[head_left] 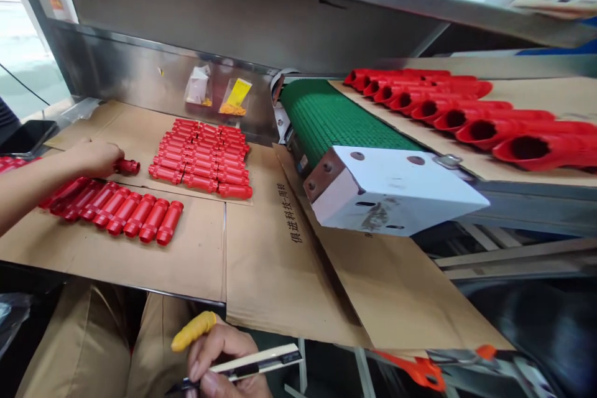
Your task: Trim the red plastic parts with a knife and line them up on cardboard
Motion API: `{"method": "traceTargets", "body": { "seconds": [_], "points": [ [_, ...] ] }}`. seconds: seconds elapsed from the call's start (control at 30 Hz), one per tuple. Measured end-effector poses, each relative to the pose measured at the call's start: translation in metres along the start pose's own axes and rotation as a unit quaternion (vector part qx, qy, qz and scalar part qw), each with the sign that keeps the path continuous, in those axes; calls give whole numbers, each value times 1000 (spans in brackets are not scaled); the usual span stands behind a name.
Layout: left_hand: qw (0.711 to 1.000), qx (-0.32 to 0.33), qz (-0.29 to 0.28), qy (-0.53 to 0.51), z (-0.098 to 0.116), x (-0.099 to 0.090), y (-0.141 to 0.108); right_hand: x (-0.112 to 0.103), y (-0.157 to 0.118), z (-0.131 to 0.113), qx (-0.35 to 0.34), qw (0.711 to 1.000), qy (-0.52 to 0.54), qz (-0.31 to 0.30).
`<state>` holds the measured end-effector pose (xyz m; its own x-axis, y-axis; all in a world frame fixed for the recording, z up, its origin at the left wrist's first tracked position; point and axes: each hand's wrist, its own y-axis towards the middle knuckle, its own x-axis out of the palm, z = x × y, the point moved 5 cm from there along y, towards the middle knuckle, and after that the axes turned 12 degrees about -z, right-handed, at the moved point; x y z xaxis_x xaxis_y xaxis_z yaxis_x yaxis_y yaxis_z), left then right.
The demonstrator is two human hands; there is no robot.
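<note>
Gripping a glossy red tube (129,166), your left hand (99,157) is closed; your right hand (226,357) pinches a slim tool (265,361), a boxy white bracket (396,189) jutting over cardboard (275,286).

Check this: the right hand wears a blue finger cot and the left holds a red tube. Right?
Wrong colour: the head view shows the right hand in a yellow finger cot, and the left hand holding a red tube.

One red tube (128,166) points sideways beyond a row of red tubes (146,217). A slim cream-and-black tool (263,362) slants slightly.
</note>
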<state>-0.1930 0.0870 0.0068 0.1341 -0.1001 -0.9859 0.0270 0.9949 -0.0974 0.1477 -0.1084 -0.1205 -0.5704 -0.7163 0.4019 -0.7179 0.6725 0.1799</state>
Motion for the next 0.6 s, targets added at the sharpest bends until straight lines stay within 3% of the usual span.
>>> {"method": "traceTargets", "body": {
  "seconds": [0.07,0.17,0.23,0.3,0.4,0.5,0.53,0.6],
  "points": [
    [1000,-16,-3,7,-8,-1,-15,2,2,-2,15,1000,-18,6],
    [999,19,6,-31,8,12,-77,3,5,-5,42,997,-37,52],
    [969,154,34,-188,36,31,-138,6,8,-7,64,992,-55,98],
    [931,210,3,-298,61,62,-196,15,14,-7,101,986,-72,113],
    [909,137,-41,-391,82,115,-253,34,20,4,186,977,-68,77],
    [869,28,-59,-490,85,156,-280,45,15,20,240,966,-75,66],
    [836,-20,-58,-545,83,165,-286,45,13,24,238,964,-92,70],
    [733,-121,-73,-665,82,182,-295,45,8,27,203,962,-167,76]
  ]
}}
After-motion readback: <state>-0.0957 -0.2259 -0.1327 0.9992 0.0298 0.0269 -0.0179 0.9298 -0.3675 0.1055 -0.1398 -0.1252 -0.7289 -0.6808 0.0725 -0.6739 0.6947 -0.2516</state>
